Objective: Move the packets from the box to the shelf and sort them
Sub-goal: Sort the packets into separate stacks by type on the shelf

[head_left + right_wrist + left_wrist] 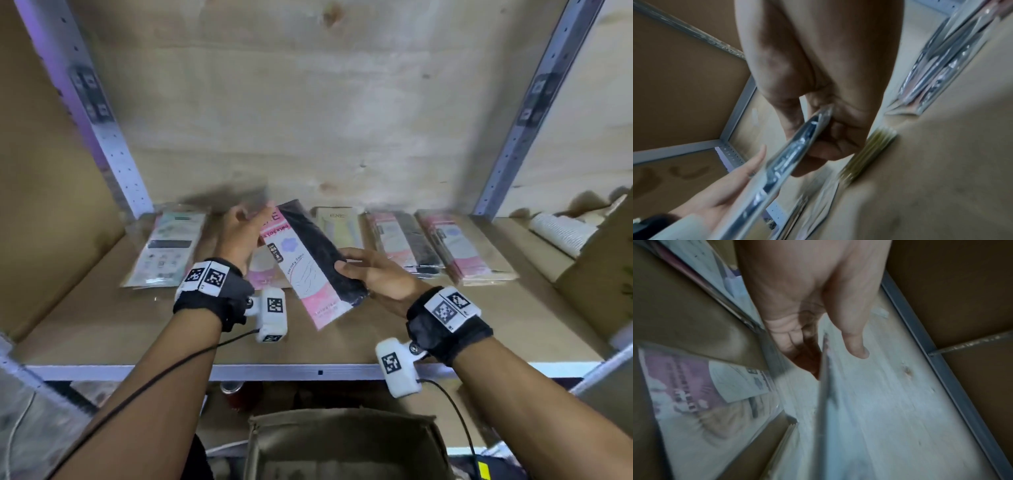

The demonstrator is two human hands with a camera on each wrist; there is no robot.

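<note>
Packet (310, 263) of pink and black hangs above the shelf (102, 342), long axis slanting from back-left toward the front edge. My right hand (373, 277) pinches its near-right side; my left hand (241, 233), fingers relaxed, touches its far end.

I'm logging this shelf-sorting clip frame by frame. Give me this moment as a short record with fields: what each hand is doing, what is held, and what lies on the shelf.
right hand: right hand grips the pink-and-black packet at its edge
left hand: left hand raised at the same packet's far end, fingers fairly straight; contact unclear from blur
held packet: above the shelf, tilted
shelf: shelf bears a green-white packet at left, a yellow packet behind, two pink-and-black stacks at right
box: cardboard box below the shelf; contents unclear
</note>
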